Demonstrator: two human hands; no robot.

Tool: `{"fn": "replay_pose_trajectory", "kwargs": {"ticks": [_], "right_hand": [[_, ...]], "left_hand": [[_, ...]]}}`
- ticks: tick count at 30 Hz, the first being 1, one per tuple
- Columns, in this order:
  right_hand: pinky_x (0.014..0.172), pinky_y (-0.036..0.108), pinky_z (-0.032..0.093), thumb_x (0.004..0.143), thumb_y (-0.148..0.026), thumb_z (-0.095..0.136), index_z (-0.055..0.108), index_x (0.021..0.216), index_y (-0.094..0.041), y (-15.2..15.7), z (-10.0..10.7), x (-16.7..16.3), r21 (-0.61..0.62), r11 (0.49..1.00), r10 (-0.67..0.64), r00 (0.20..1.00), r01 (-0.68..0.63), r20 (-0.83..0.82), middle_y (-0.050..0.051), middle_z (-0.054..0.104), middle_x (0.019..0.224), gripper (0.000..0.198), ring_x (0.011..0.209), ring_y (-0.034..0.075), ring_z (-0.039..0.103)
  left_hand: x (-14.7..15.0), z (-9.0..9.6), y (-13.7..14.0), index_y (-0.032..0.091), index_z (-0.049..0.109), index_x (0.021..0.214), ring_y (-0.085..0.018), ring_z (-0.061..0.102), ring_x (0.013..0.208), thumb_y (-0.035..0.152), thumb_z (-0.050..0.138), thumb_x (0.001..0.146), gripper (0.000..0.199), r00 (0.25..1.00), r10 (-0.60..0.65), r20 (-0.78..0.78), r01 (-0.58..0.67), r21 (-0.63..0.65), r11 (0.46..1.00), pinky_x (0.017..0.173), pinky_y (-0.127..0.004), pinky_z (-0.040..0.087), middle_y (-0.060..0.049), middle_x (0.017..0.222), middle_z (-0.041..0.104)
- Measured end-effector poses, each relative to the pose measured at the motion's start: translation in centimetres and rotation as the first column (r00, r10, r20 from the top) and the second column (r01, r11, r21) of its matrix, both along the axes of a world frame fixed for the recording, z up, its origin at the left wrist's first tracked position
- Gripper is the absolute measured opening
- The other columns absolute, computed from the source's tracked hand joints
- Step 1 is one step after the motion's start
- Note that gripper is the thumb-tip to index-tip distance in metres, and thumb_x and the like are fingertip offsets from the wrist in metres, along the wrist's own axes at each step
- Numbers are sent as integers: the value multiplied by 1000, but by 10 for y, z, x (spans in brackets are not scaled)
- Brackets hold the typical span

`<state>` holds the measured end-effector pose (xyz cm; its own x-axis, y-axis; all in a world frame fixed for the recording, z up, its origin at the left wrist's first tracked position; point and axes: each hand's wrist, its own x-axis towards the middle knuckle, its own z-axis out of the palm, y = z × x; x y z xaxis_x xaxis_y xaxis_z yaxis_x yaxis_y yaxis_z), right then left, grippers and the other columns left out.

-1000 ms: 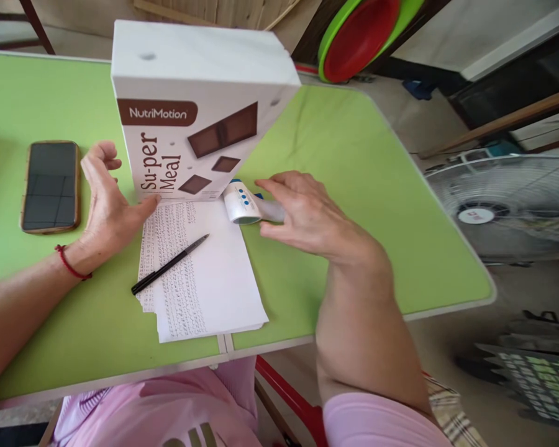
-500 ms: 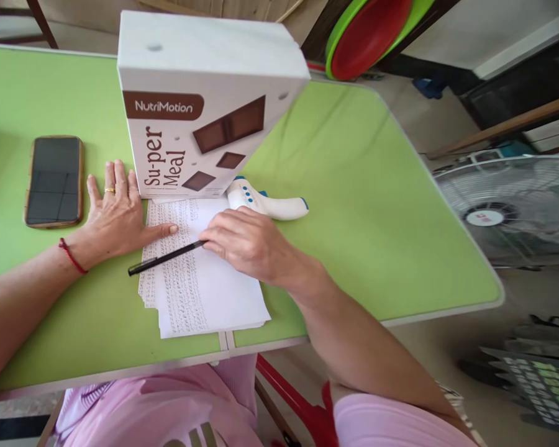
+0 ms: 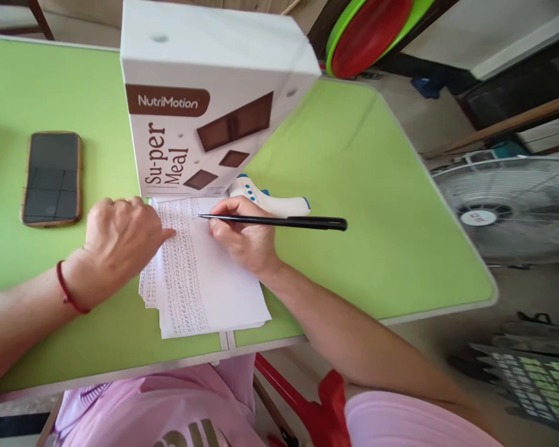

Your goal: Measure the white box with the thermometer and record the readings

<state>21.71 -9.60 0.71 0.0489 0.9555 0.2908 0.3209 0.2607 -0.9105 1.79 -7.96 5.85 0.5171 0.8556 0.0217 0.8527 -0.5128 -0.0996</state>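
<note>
My right hand holds a black pen in a writing grip, its tip at the written lines near the top of the paper. Dense handwriting fills the left part of the stacked paper sheets; the right part is blank. At the left edge of the sheets is my left hand, fingers curled into a loose fist and thumb stretched onto the paper. Nothing shows in it, though its palm side is hidden. Just beyond the sheets stands a white NutriMotion box.
A phone lies left of my left hand. Behind my right hand, a white infrared thermometer rests beside the box. The green table has a rounded right corner. A fan stands past that edge.
My left hand has gone from lying flat with spread fingers to curled. In my right hand the pen has swung round, its tip now at the paper and its length pointing right.
</note>
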Motion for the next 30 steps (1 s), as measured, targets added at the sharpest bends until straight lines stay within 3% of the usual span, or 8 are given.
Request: {"fn": "replay_pose_trajectory", "kwargs": {"ticks": [2, 5, 7, 11, 16, 21, 30], "right_hand": [[50, 25, 44, 73, -27, 60, 57, 75, -22, 0, 0, 1, -3, 1000, -22, 1000, 22, 20, -4, 60, 63, 6, 53, 10, 52], [53, 26, 45, 74, -26, 61, 57, 71, -22, -1, 1, 2, 28, 998, -61, 989, 58, 132, -4, 61, 63, 6, 55, 11, 52], [55, 26, 46, 75, -25, 61, 57, 69, -23, -2, 2, 3, 78, 996, -63, 981, 49, 183, -4, 60, 61, 8, 55, 11, 52], [55, 27, 46, 79, -25, 60, 56, 68, -23, -1, 3, 3, 117, 993, -55, 971, 28, 234, -4, 60, 61, 12, 55, 11, 52], [56, 27, 45, 80, -25, 59, 55, 68, -23, -1, 2, 2, 105, 994, -32, 964, 4, 265, -4, 60, 61, 13, 55, 11, 51], [56, 26, 45, 80, -24, 60, 56, 69, -23, 0, 1, 3, 105, 994, -7, 967, -20, 253, -4, 60, 61, 12, 55, 11, 52], [56, 26, 45, 80, -25, 59, 54, 70, -23, 0, 1, 4, 70, 997, 23, 958, -45, 286, -4, 58, 62, 11, 56, 11, 50]], "left_hand": [[8, 10, -14, 11, 65, 79, -28, 65, 65, 37, 54, 98, 33, 991, -109, -82, 107, -32, 994, 54, -34, 44, -12, 73, 64], [15, 10, -27, 12, 65, 105, -24, 62, 56, 31, 61, 95, 22, 964, -260, -48, 257, -62, 965, 44, -30, 36, -7, 71, 62], [17, 4, -31, 13, 65, 111, -22, 63, 58, 32, 65, 92, 27, 949, -314, -12, 313, -48, 948, 41, -30, 36, -8, 83, 64], [18, -5, -34, 12, 69, 98, -18, 63, 62, 23, 64, 91, 14, 917, -398, -35, 399, 8, 917, 41, -30, 42, -14, 118, 63], [19, -5, -37, 10, 71, 97, -16, 61, 56, 16, 64, 87, 13, 901, -427, -80, 429, 0, 903, 40, -29, 44, -18, 128, 61], [20, -6, -37, 6, 70, 102, -15, 58, 51, 14, 65, 85, 19, 889, -450, -85, 455, 42, 890, 37, -28, 41, -23, 126, 62], [21, -8, -35, 8, 71, 92, -14, 55, 49, 17, 64, 86, 13, 881, -468, -61, 470, 24, 882, 37, -28, 37, -22, 123, 63]]}}
